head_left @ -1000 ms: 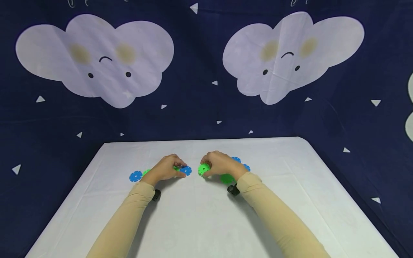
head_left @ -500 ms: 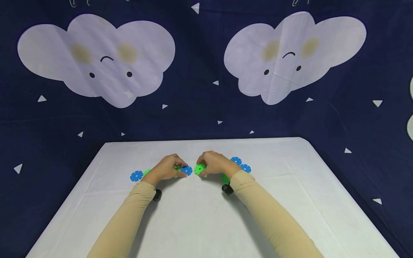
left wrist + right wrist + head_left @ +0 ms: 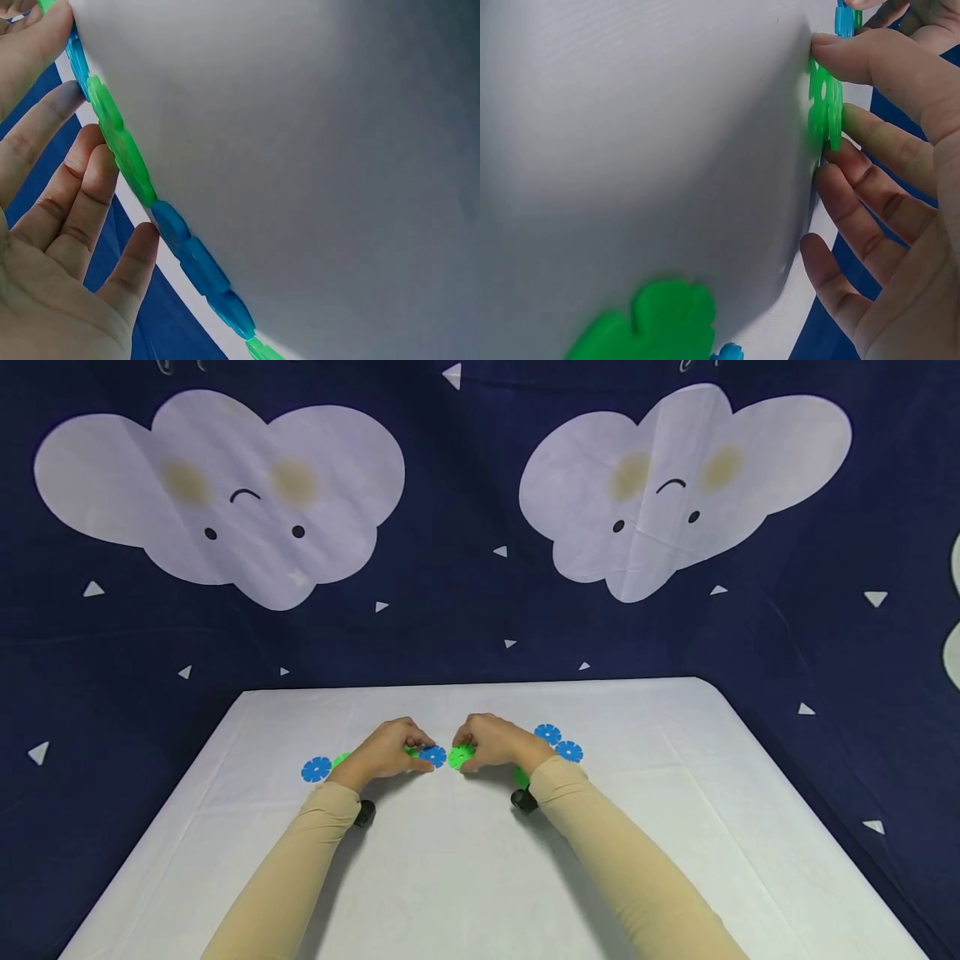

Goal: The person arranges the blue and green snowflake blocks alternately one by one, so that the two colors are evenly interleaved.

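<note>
1. From where I stand, the person's left hand (image 3: 384, 750) pinches a blue disc (image 3: 432, 757) by its edges, thumb on the near rim and index finger on the far one.
2. The right hand (image 3: 493, 742) grips a green disc (image 3: 461, 757) in much the same way, thumb on the near side. That piece sits just right of the blue disc — so close I cannot tell whether the rims touch.
3. A row runs leftward from the blue disc, edge to edge: a second green disc (image 3: 120, 142), a middle blue disc (image 3: 199, 259), a third green disc (image 3: 341, 760), and an outer blue disc (image 3: 316, 769) at the end.
4. The left hand's remaining fingers lie loosely along that row, beside the second green disc and the middle blue disc.
5. Well to the blue disc's right, past the right hand, two spare blue discs (image 3: 569, 751) lie side by side; nearer the person, a spare green disc (image 3: 521, 777) is partly hidden by the right wrist.
6. Beneath the blue disc spreads a white table (image 3: 465, 877); beyond it hangs a dark blue cloth (image 3: 457, 577) printed with pale clouds (image 3: 225, 502).
</note>
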`<action>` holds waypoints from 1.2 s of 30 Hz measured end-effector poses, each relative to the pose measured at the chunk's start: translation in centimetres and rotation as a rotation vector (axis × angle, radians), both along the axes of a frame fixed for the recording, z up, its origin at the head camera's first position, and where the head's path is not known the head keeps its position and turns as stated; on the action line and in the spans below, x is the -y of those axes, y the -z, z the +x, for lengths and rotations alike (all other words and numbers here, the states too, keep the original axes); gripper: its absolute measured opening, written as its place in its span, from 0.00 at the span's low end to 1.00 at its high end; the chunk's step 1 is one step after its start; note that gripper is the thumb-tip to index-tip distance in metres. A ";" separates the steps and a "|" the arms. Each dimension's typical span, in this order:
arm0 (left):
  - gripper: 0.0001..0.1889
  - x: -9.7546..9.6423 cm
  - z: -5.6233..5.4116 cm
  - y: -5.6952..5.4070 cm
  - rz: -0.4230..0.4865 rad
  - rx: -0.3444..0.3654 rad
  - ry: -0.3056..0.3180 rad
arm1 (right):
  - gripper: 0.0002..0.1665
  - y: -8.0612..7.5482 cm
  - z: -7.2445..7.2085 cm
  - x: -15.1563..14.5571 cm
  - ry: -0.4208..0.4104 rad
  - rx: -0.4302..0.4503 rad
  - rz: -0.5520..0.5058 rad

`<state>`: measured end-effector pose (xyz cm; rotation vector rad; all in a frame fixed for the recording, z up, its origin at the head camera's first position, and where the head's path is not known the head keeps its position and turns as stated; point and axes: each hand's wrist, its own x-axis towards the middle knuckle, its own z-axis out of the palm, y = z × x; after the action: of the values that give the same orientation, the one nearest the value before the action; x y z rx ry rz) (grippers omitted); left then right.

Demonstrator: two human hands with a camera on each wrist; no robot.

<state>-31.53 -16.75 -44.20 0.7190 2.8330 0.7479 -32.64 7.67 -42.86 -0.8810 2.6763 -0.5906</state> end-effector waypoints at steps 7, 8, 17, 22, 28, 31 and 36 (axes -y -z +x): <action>0.20 -0.1 0.1 -0.2 -0.006 -0.007 0.007 | 0.26 -0.2 0.1 0.0 0.018 0.019 0.011; 0.20 -0.2 0.1 -0.2 -0.006 -0.007 0.006 | 0.26 -0.1 0.1 0.0 0.019 0.020 0.010; 0.21 -0.3 0.1 -0.1 -0.009 -0.012 0.003 | 0.25 -0.1 0.1 0.0 0.031 0.038 -0.013; 0.21 -0.3 0.2 -0.1 -0.012 -0.010 0.006 | 0.27 0.0 0.2 -0.1 0.026 0.039 -0.014; 0.22 -0.2 0.0 0.0 -0.012 -0.030 0.025 | 0.30 -0.4 -0.2 -1.1 0.031 0.069 -0.044; 0.23 0.0 0.0 -0.1 -0.011 -0.045 0.033 | 0.28 -1.2 -0.5 -2.5 0.040 0.075 -0.057; 0.24 0.0 0.0 -0.2 -0.019 -0.052 0.047 | 0.26 -2.6 -0.8 -5.3 0.072 0.079 -0.062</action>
<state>-31.58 -16.73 -44.01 0.8099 2.8542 0.7051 -33.49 12.99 -40.27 -0.7626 2.6407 -0.7125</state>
